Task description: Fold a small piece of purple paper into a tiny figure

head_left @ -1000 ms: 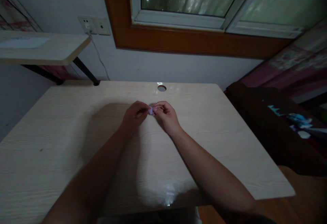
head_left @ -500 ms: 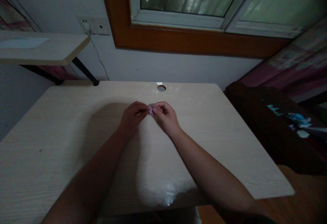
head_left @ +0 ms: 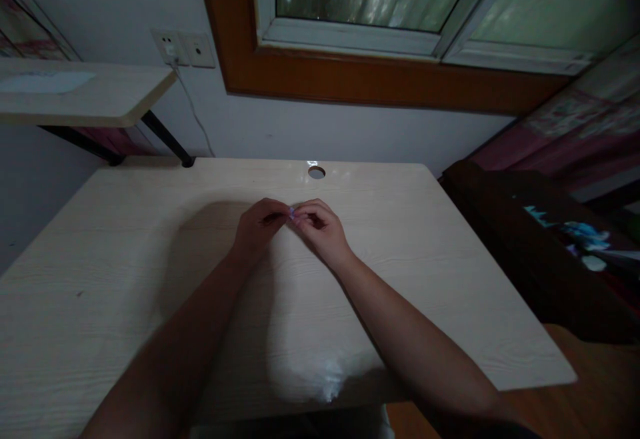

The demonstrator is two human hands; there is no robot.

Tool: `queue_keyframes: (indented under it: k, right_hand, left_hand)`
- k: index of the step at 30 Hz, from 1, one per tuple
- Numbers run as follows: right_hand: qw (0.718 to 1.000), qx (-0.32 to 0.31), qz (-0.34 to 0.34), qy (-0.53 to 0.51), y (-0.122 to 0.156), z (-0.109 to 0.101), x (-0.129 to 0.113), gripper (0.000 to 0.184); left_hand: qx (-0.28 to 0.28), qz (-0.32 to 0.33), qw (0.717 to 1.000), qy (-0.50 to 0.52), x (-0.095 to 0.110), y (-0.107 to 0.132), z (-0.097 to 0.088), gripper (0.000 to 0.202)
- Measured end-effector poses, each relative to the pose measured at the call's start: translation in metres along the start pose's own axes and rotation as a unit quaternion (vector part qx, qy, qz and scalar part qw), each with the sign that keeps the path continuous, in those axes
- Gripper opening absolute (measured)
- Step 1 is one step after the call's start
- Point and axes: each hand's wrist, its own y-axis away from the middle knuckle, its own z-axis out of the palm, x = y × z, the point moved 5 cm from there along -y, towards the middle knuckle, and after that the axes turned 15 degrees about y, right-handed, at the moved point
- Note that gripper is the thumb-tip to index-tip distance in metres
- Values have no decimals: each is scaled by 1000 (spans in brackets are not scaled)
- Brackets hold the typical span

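A tiny pale purple piece [head_left: 292,212], perhaps folded paper, is pinched between my two hands above the desk. Its exact kind is too small to make out, and fingertips cover most of it. My left hand [head_left: 259,223] is closed, with thumb and forefinger on the piece's left side. From the right, my right hand [head_left: 323,227] pinches the same piece, its fingers bent and its thumb underneath. The fingertips of both hands nearly meet.
The pale wood desk [head_left: 390,239] has a round cable hole [head_left: 317,172] near its back edge. A raised shelf [head_left: 115,95] on black legs stands at left. A cord hangs from the wall socket [head_left: 170,49]. Dark furniture [head_left: 525,225] with blue items is at right.
My right hand's fingertips have shifted slightly left, closer to my left hand. Less of the pale purple piece shows now. The arms have hardly moved.
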Motion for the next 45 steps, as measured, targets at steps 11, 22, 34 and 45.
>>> queue_keyframes:
  k: [11, 22, 34, 45]
  right_hand:
    - [998, 10, 7, 64, -2, -4, -3, 9]
    - [997, 10, 75, -24, 1, 3, 11, 19]
    - [993, 1, 100, -60, 1, 6, 19, 23]
    - [992, 22, 117, -46, 2, 4, 24, 24]
  left_hand:
    - [2, -34, 999, 1, -7, 1, 1, 14]
    - [5, -61, 998, 8, -8, 2, 2, 16]
    - [21, -69, 997, 32, -10, 3, 2, 23]
    - [29, -69, 995, 68, -18, 3, 3, 29]
